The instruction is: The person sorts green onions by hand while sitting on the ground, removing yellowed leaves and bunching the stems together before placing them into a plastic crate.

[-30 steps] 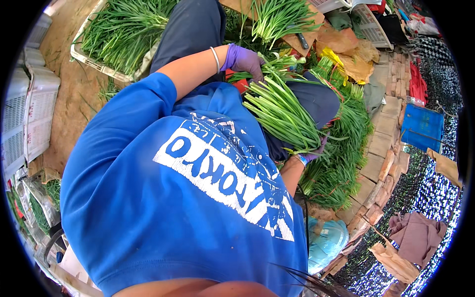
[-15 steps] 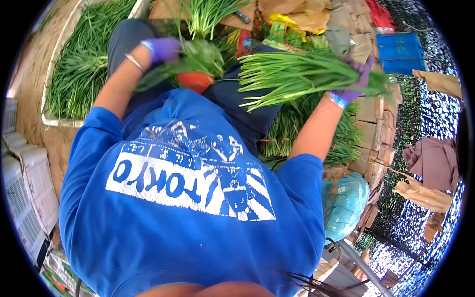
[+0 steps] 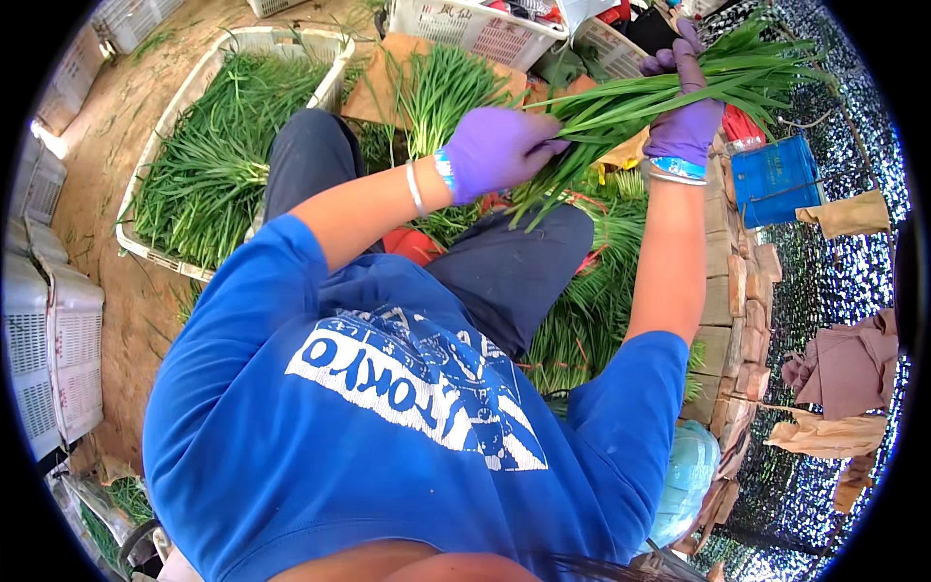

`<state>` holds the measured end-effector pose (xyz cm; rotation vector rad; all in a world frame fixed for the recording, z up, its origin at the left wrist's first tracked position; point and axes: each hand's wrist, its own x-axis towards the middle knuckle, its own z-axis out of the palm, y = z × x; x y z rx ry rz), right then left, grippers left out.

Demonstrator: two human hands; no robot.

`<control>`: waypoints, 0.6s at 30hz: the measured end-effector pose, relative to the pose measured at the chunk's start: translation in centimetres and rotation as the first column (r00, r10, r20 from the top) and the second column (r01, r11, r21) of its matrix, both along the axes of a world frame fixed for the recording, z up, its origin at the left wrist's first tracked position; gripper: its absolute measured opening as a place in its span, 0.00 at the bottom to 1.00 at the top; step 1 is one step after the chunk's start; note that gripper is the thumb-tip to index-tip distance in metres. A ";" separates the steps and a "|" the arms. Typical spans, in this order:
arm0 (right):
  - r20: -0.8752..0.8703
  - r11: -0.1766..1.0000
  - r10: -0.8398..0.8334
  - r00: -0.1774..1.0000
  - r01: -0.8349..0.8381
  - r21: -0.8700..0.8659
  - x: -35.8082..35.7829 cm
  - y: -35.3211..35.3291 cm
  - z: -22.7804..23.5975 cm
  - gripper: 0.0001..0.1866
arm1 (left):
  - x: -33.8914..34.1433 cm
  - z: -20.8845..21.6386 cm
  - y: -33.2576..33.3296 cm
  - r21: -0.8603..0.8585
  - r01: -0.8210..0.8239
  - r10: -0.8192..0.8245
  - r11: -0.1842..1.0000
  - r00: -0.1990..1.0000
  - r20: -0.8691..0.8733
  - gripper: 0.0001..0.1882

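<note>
Out to my front right, a loose bunch of garlic chives [image 3: 630, 107] lies across the palm of my right hand [image 3: 687, 121], which is gloved in purple and gripping it. The leaf tips fan out to the right beyond that hand. My left hand [image 3: 499, 150], also in a purple glove, is at the pale stalk ends with thumb and fingers pinched together on them. Below the bunch is my right knee [image 3: 543, 257] in dark trousers. More chives [image 3: 441, 97] rest on a brown board [image 3: 373, 92] ahead of me.
At my left is a white crate [image 3: 145, 242] heaped with chives [image 3: 208, 165]. Tied bundles of chives [image 3: 606, 310] lie beside my right leg, along stacked bricks [image 3: 718, 301]. A white basket [image 3: 485, 34] stands ahead; a blue container [image 3: 776, 179] is at the right.
My left hand has come right from above my left leg to the stalk ends of the bunch. My right hand has lifted the bunch forward, and the view has shifted.
</note>
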<state>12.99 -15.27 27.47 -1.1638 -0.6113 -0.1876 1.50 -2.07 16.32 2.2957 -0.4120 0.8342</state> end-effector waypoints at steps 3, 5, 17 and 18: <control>-0.240 0.985 -0.126 0.963 0.151 0.087 3.3 -1.6 0.0 0.10 | -2.4 -0.1 2.7 -0.068 0.027 -0.036 0.997 0.990 -0.138 0.16; -0.337 0.954 -0.220 0.915 0.274 0.121 9.3 -4.0 -2.3 0.10 | -4.6 -1.2 5.7 -0.170 0.008 -0.061 0.985 0.948 -0.312 0.16; -0.120 0.919 -0.355 0.927 0.370 0.139 8.0 -6.4 5.3 0.09 | -25.1 -10.4 28.8 0.429 -0.663 0.762 0.614 0.356 -0.540 0.16; -0.121 0.925 -0.325 0.938 0.342 0.167 8.1 -5.2 5.5 0.09 | -25.8 -10.3 28.3 0.644 -0.370 0.737 0.670 0.229 -0.636 0.17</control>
